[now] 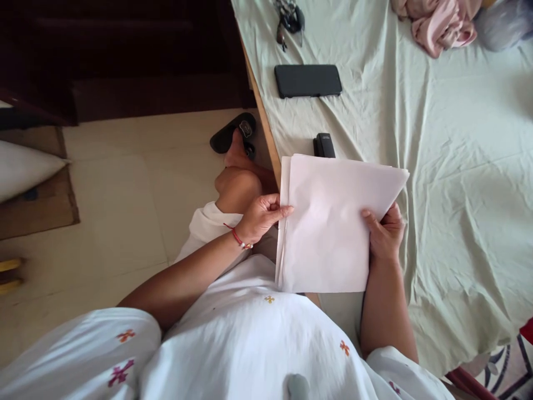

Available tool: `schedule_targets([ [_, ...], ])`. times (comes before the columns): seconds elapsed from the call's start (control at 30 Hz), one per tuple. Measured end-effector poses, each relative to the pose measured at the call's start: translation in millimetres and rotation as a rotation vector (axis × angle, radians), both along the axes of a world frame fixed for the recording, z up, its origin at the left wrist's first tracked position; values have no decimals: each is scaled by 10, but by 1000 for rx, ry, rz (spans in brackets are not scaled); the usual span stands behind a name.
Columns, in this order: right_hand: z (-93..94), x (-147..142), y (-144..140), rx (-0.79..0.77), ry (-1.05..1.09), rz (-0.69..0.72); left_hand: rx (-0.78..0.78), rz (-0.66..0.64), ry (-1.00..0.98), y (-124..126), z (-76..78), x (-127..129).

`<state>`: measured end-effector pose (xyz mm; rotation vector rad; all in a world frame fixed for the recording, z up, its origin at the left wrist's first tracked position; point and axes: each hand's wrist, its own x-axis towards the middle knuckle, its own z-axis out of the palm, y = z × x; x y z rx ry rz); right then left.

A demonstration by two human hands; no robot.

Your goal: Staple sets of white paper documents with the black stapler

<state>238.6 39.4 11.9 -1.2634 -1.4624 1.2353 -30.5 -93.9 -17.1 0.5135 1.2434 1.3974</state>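
Paper sheets (328, 233), stacked loosely, are held up between the two hands over the near left edge of the cloth-covered surface. Material: thin, off-white, matt and unprinted on the visible face, with shallow ripples across the middle. Shape: roughly rectangular; the layers are out of line at the left edge, and the far right corner comes to a point. Number of sheets cannot be told.

Left hand (266, 215): thumb and curled fingers closed on the left edge of the stack. Right hand (386, 232): thumb on the upper face, fingers bent behind the right edge, pinching it; the fingertips are hidden.

Surroundings: pale green cloth (466, 183), soft and creased in long folds. A black stapler (324, 145) lies just beyond the far edge of the stack, its near end covered by the paper. Farther off lie a smooth black phone (308, 81) and a bunch of keys (289, 22). Crumpled pink fabric (445, 28) sits far right, beside a greyish plastic bag (503, 25).
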Motion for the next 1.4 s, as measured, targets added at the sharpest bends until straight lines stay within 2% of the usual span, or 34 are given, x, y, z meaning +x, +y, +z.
schedule_targets([
  [0.13, -10, 0, 39, -44, 7, -4, -13, 17, -39, -33, -30, 25],
  [0.3, -62, 60, 59, -83, -9, 79, 48, 64, 12, -92, -74, 23],
  [0.5, -52, 75, 65, -105, -14, 76, 37, 161, -36, -86, 31, 7],
  [0.67, -40, 76, 66, -87, 10, 58, 150, 240, 54, -121, 42, -31],
  [0.8, -39, 90, 60, -87, 4, 15, 163, 173, 194, -170, -6, -63],
  [0.93, -10, 79, 40, -91, 2, -12, 103, 75, 261, -197, 30, -74],
  [1.07, 14, 62, 21, -73, 21, -15, 90, 123, 137, -198, 83, -60],
  [1.13, 15, 61, 15, -77, 35, -10, 83, 102, 114, -192, 89, -50],
  [1.23, 8, 65, 12, -90, 30, 7, 86, 46, 165, -180, 81, -27],
  [1.4, -7, 43, 27, -71, 27, 37, 17, 83, 288, -188, 54, 16],
])
